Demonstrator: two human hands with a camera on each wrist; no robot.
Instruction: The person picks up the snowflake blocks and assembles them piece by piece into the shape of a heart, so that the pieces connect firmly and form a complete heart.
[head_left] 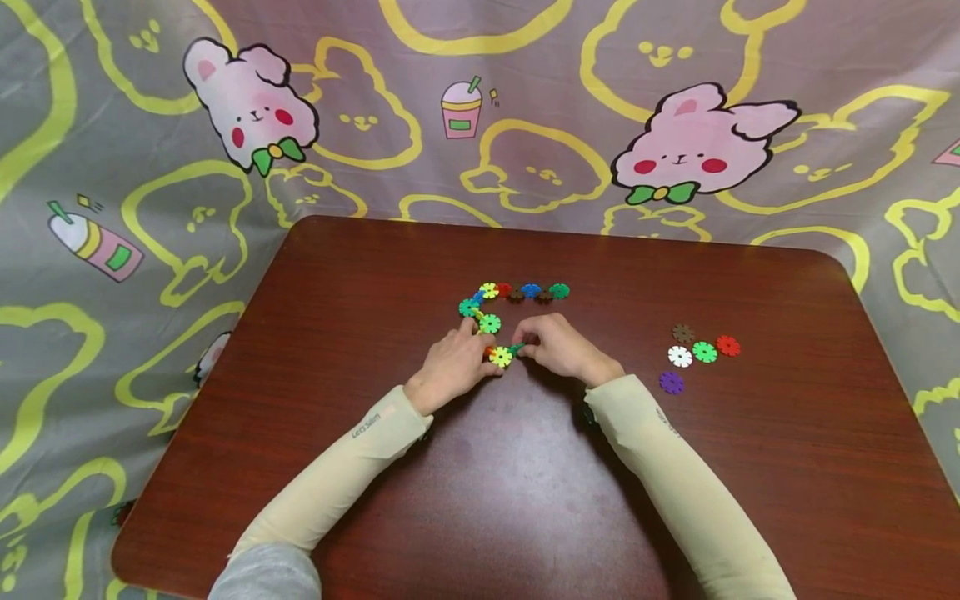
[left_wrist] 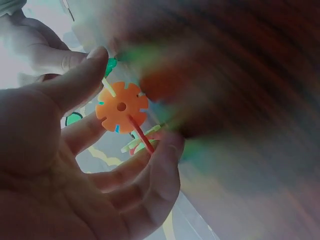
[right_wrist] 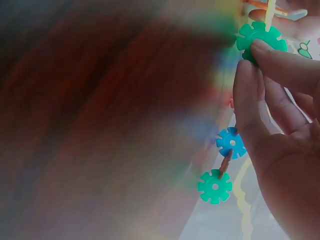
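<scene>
A chain of slotted plastic interlocking discs (head_left: 531, 291) curves over the table in mixed colours. My left hand (head_left: 455, 367) holds the chain near its close end, its fingers and thumb around an orange disc (left_wrist: 121, 107) and a red disc (left_wrist: 141, 135) seen edge-on. A yellow disc (head_left: 500, 357) joins the orange one. Between thumb and forefinger, my right hand (head_left: 558, 346) pinches a green disc (right_wrist: 260, 42), which meets the yellow disc's edge; how deep the slots engage I cannot tell. Farther along the chain are a blue disc (right_wrist: 231, 143) and another green disc (right_wrist: 215, 187).
Several loose discs lie to the right on the brown table (head_left: 787, 450): a brown disc (head_left: 682, 333), a white disc (head_left: 680, 357), a light green disc (head_left: 704, 352), a red disc (head_left: 727, 345) and a purple disc (head_left: 672, 383). A patterned curtain (head_left: 540, 100) hangs behind the table.
</scene>
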